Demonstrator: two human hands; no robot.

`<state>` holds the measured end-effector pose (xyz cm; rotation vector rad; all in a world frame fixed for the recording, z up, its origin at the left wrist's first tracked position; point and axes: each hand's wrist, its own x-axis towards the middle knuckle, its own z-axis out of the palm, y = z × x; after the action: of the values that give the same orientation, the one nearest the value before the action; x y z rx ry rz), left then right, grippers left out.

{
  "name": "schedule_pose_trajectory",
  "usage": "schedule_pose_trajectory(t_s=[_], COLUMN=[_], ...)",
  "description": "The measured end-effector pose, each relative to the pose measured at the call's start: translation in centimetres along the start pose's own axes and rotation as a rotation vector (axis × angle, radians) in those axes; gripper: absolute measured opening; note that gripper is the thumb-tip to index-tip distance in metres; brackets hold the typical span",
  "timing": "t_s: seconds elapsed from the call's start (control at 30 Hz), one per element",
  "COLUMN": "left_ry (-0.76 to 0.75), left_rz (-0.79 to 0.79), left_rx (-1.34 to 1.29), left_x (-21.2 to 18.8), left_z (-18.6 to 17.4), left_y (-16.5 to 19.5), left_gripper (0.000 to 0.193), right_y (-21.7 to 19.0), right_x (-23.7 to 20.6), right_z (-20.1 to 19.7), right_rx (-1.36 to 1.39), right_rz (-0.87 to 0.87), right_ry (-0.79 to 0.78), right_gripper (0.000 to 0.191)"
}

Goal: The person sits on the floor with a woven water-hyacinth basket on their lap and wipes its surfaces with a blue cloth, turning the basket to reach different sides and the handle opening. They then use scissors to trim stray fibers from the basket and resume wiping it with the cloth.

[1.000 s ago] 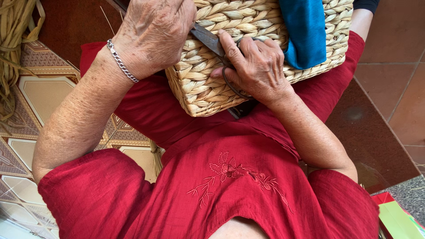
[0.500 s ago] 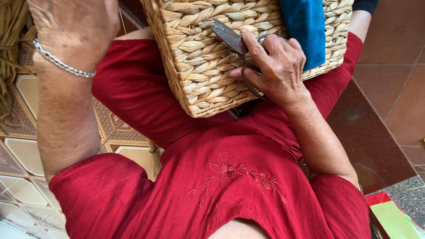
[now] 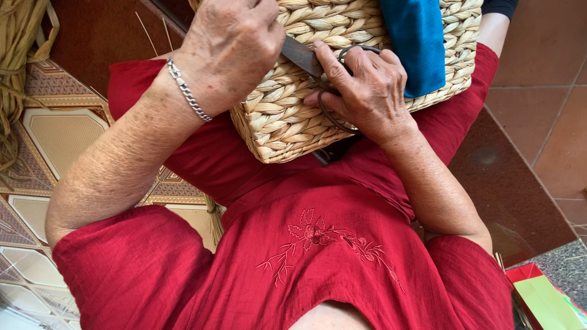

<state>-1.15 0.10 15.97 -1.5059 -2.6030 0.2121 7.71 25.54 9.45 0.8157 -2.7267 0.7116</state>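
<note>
A woven straw basket (image 3: 293, 110) rests on my lap, against my red dress. My right hand (image 3: 367, 91) grips a pair of dark metal scissors (image 3: 302, 56), fingers through the loops, with the blade lying flat on the basket's side. My left hand (image 3: 229, 52), a silver chain bracelet on its wrist, is closed over the basket's upper edge just beside the scissor blade; what it pinches is hidden. A blue cloth (image 3: 419, 43) hangs over the basket at the right.
A bundle of dry straw strands (image 3: 18, 73) lies at the far left on the patterned floor tiles (image 3: 55, 134). Red-brown tiles (image 3: 538, 91) are on the right. A red and green packet (image 3: 547, 299) sits at the bottom right corner.
My left hand swung out to the left, then came back onto the basket's upper edge beside the blade. My right hand stayed on the scissors against the basket.
</note>
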Motion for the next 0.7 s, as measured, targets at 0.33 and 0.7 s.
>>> schedule_pose_trajectory(t_s=[0.33, 0.7], left_ry=[-0.028, 0.095], left_rz=[0.041, -0.028], left_rx=[0.001, -0.162], left_x=[0.8, -1.4], left_z=[-0.2, -0.7], left_y=[-1.1, -1.3], left_gripper=[0.01, 0.008], right_y=[0.4, 0.0], right_x=[-1.0, 0.2], right_z=[-0.2, 0.3], right_rx=[0.038, 0.046], right_rz=[0.028, -0.007], right_ry=[0.016, 0.033], right_gripper=[0.079, 0.075])
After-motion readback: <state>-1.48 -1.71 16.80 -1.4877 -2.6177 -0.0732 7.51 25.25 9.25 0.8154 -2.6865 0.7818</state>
